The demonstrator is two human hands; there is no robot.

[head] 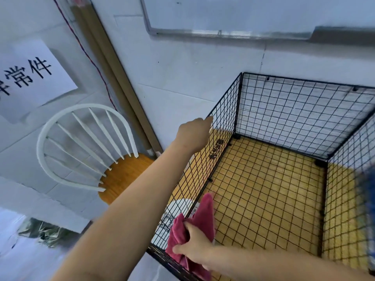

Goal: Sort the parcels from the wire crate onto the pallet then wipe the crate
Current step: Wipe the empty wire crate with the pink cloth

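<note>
Wire crate: the black wire crate [284,110] fills the view from 2 to 5 o'clock; no parcel shows inside it; yellow boards show through its mesh floor.
Cloth: a pink cloth [205,211] hangs bunched over the crate's near-left corner at 6 o'clock, one flap standing up against the left panel.
Left hand: the left hand [192,134] is at the centre, knuckles to the camera, fingers curled onto the top wire of the left panel; it looks like a steadying grip.
Right hand: the right hand [194,246] clenches the cloth, thumb out along its lower fold.
Handling, crate: probably light and springy; thin panels likely flex and slide under a push; best held at the top rim or a corner joint, not mid-mesh.
Handling, cloth: soft and limp; it may snag on wire ends; a full-fist wad should wipe better than a pinch.
Surroundings: a white spindle-back chair [123,175] at 9 o'clock; a paper sign [30,78] at 10; a whiteboard [223,13] at 12.
</note>
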